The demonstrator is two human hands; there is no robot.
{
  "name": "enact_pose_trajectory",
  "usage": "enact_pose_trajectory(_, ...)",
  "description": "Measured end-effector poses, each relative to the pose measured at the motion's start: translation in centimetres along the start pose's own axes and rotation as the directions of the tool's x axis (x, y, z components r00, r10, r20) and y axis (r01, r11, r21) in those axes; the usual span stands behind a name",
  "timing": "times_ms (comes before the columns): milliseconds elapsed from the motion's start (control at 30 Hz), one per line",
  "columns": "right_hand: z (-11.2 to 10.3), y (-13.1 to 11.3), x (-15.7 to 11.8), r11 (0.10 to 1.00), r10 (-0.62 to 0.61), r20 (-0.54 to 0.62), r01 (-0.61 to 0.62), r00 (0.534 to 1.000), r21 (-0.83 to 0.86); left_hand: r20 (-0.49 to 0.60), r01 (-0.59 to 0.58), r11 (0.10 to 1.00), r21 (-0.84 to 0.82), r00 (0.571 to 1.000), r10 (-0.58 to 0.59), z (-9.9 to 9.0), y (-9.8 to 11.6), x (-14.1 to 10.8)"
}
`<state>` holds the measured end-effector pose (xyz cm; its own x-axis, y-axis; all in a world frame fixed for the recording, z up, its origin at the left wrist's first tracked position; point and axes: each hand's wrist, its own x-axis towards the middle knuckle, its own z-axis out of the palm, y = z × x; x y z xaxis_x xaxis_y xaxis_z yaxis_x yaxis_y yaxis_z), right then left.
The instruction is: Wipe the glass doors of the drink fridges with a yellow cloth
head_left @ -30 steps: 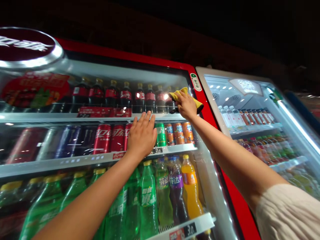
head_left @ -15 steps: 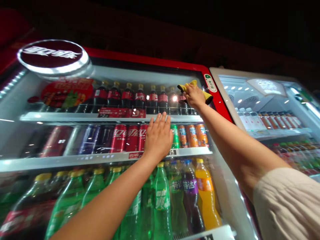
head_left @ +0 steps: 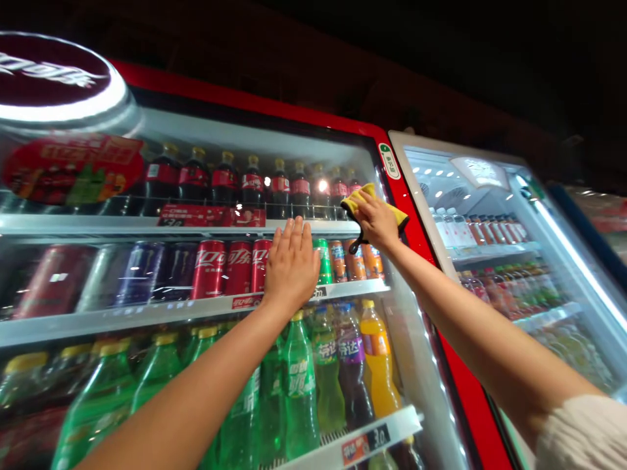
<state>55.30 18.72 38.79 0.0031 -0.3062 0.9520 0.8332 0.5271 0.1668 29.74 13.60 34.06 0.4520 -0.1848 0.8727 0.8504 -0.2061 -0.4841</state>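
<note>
My left hand (head_left: 292, 267) lies flat against the glass door (head_left: 235, 124) of a red-framed drinks fridge, fingers stretched out and pointing up. Behind it, on the middle shelf, are red cola cans (head_left: 239, 266) and a green can (head_left: 323, 261). My right hand (head_left: 379, 222) presses a yellow cleaning cloth (head_left: 365, 194) with a black edge onto the glass, near the door's upper right side. A dark loop hangs from the cloth. Cola bottles (head_left: 281, 189) stand on the top shelf, left of the cloth. The fingertips of my right hand are partly hidden in its folds.
The red door frame (head_left: 416, 235) runs down the right side. A second fridge (head_left: 482, 254) with bottles stands beside it. A lit round sign (head_left: 53, 78) juts out at the upper left. Green bottles (head_left: 300, 372) and an orange soda bottle (head_left: 377, 352) fill the lower shelf.
My right hand has moved the cloth down the glass, and more of the cloth now shows. My left hand stays on the same spot of glass. The view has shifted right.
</note>
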Motion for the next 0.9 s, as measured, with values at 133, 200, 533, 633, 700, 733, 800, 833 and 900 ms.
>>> enact_pose_trajectory(133,-1.5,-3.3,-4.6,0.966,-0.253,0.225,0.258,0.941,0.011,-0.002,0.001,0.999,-0.051,1.000,-0.001,-0.1,0.0,0.1)
enact_pose_trajectory(200,-3.4,-2.4,-6.4,0.960,-0.275,0.298,0.279,0.914,0.031,0.002,0.017,0.997,-0.075,1.000,-0.017,0.0,0.1,0.2)
enact_pose_trajectory(533,-4.5,-4.8,-11.7,0.983,-0.139,0.346,0.172,0.928,-0.066,0.039,0.022,0.977,-0.213,0.999,-0.014,-0.1,0.1,0.6)
enact_pose_trajectory(633,-6.3,-4.7,-13.8,0.953,-0.264,0.480,0.304,0.836,-0.007,0.032,0.013,0.972,-0.236,0.999,-0.006,-0.1,0.2,0.7)
enact_pose_trajectory(700,-7.7,-3.2,-14.0,0.953,-0.251,0.504,0.301,0.827,-0.019,0.020,0.015,0.969,-0.245,1.000,-0.010,-0.1,0.3,0.8)
enact_pose_trajectory(733,-8.2,-2.4,-13.8,0.960,-0.215,0.492,0.275,0.843,-0.050,0.016,0.019,0.969,-0.247,1.000,-0.015,-0.1,0.3,0.9)
enact_pose_trajectory(800,-8.7,-1.3,-13.6,0.972,-0.116,0.429,0.192,0.896,-0.137,0.016,0.021,0.969,-0.246,1.000,-0.018,-0.1,0.4,1.0)
enact_pose_trajectory(833,-8.8,-1.2,-13.6,0.973,-0.079,0.397,0.158,0.915,-0.170,0.018,0.017,0.969,-0.246,1.000,-0.013,-0.2,0.5,1.0)
enact_pose_trajectory(900,-8.7,-1.4,-13.9,0.970,-0.075,0.385,0.156,0.920,-0.184,0.023,0.003,0.969,-0.248,1.000,0.003,-0.4,0.5,1.1)
